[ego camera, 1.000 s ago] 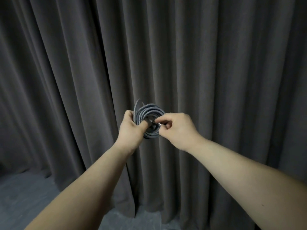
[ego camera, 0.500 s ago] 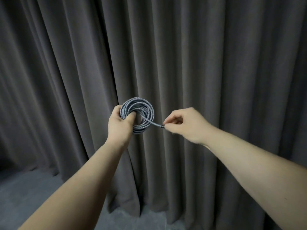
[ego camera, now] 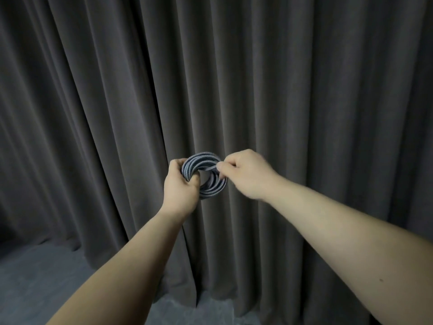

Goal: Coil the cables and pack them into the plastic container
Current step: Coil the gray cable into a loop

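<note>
**Tucking the Tail: Cable Coil Nears Completion Before Packing**

Hanging in heavy grey folds, a curtain (ego camera: 304,90) filled the scene behind both outstretched arms, with a strip of grey floor (ego camera: 35,266) below. Between the two grips, raised at arm's length, sat the braided grey cable (ego camera: 210,184), wound into a tight ring of many turns. The left hand (ego camera: 180,184) gripped the ring's near-left side, fingers curled over the outer turns and thumb pushed into the central hole. The right hand (ego camera: 246,174) met the ring on its opposite, upper edge, thumb and forefinger pinching the short free end (ego camera: 212,168) that crossed the hole from the left grip toward the right.

The plastic container was not in view, so packing had not begun. The step in hand appeared to be securing the loose tail. Doing it well would likely mean keeping the left grip firm so no turns sprang loose, drawing the end snug rather than hard, and threading it through the centre and around the bundle close to the left thumb. Slack in either grip would probably let the coil unwind.
</note>
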`<action>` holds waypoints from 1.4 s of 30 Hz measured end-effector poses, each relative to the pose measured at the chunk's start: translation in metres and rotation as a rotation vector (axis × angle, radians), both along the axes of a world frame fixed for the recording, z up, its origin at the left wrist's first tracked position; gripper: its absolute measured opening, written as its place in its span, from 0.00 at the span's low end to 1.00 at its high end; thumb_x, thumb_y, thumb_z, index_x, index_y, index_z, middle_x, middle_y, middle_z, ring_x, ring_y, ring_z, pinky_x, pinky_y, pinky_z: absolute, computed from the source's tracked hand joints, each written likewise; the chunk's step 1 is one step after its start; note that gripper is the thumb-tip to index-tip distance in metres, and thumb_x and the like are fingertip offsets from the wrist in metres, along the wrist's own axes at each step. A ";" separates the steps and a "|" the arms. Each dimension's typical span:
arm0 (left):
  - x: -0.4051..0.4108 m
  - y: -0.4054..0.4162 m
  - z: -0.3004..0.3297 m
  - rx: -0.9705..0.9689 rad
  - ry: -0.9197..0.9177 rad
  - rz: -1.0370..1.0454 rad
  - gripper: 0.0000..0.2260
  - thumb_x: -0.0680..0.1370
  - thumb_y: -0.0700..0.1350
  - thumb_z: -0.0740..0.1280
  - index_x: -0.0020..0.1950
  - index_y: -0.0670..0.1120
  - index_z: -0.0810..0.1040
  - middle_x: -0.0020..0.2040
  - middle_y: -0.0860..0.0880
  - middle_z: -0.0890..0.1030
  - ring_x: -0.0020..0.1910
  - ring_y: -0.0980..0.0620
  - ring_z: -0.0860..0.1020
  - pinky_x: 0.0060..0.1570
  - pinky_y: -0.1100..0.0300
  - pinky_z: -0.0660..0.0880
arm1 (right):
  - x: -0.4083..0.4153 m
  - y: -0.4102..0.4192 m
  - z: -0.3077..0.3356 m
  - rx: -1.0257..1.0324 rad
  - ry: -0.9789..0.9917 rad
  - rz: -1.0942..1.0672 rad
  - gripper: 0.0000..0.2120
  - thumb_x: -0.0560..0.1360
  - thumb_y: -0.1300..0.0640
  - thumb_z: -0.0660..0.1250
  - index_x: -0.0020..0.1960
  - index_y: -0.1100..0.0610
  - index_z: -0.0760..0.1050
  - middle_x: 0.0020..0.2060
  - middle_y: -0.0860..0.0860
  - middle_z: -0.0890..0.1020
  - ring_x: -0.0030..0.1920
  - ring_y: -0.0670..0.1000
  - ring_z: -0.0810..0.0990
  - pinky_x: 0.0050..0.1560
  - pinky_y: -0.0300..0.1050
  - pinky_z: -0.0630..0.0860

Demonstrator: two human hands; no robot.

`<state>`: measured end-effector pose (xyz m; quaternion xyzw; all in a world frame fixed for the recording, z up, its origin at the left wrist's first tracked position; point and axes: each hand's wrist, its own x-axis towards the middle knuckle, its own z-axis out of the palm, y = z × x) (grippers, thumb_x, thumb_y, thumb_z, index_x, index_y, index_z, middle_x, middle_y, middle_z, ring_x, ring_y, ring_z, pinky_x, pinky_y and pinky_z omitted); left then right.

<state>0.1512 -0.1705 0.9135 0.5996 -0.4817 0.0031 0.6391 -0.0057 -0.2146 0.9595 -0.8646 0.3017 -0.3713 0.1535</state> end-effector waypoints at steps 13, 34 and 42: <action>-0.033 -0.001 -0.012 -0.138 0.701 -0.612 0.09 0.79 0.34 0.62 0.59 0.39 0.72 0.36 0.49 0.78 0.32 0.56 0.77 0.35 0.62 0.76 | -0.016 -0.023 -0.029 0.885 -0.541 0.391 0.10 0.81 0.52 0.60 0.52 0.54 0.78 0.36 0.49 0.75 0.22 0.44 0.60 0.32 0.41 0.74; -0.020 0.014 0.033 0.179 0.212 -0.743 0.12 0.70 0.42 0.74 0.52 0.42 0.80 0.44 0.43 0.83 0.43 0.49 0.80 0.49 0.55 0.79 | -0.031 -0.028 0.015 0.717 -0.333 0.499 0.08 0.77 0.56 0.65 0.46 0.60 0.79 0.27 0.50 0.73 0.21 0.43 0.62 0.27 0.39 0.60; -0.035 0.015 0.026 0.005 0.332 -0.554 0.03 0.71 0.47 0.75 0.41 0.48 0.85 0.31 0.46 0.75 0.28 0.51 0.70 0.32 0.58 0.69 | -0.020 -0.023 0.008 0.677 -0.441 0.323 0.13 0.70 0.49 0.73 0.34 0.54 0.73 0.29 0.51 0.76 0.28 0.47 0.69 0.30 0.37 0.69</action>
